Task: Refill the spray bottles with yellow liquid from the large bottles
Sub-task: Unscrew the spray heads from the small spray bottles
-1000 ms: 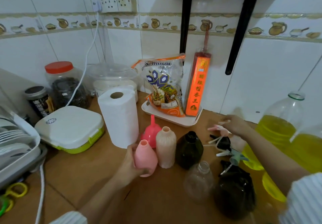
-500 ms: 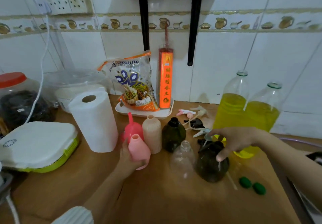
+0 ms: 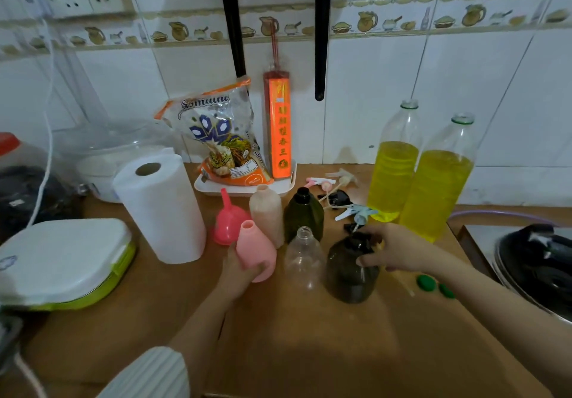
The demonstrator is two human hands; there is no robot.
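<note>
Altogether five small spray bottles, all uncapped, stand mid-counter: a matte pink bottle point(image 3: 256, 252), a ribbed beige bottle point(image 3: 266, 212), a dark green bottle point(image 3: 304, 212), a clear bottle point(image 3: 304, 256) and a round smoky-brown bottle point(image 3: 351, 269). The left hand point(image 3: 240, 274) wraps the pink bottle's base. The right hand point(image 3: 391, 250) curls over the brown bottle's shoulder, holding it. Two tall clear large bottles point(image 3: 394, 168) point(image 3: 441, 187), open-necked and about two-thirds full of yellow liquid, stand toward the counter's back right edge. Several detached trigger heads point(image 3: 340, 198) lie between them and the small bottles. One pink funnel point(image 3: 229, 216) sits inverted behind the pink bottle. Two green caps point(image 3: 426, 283) lie near the right edge.
</note>
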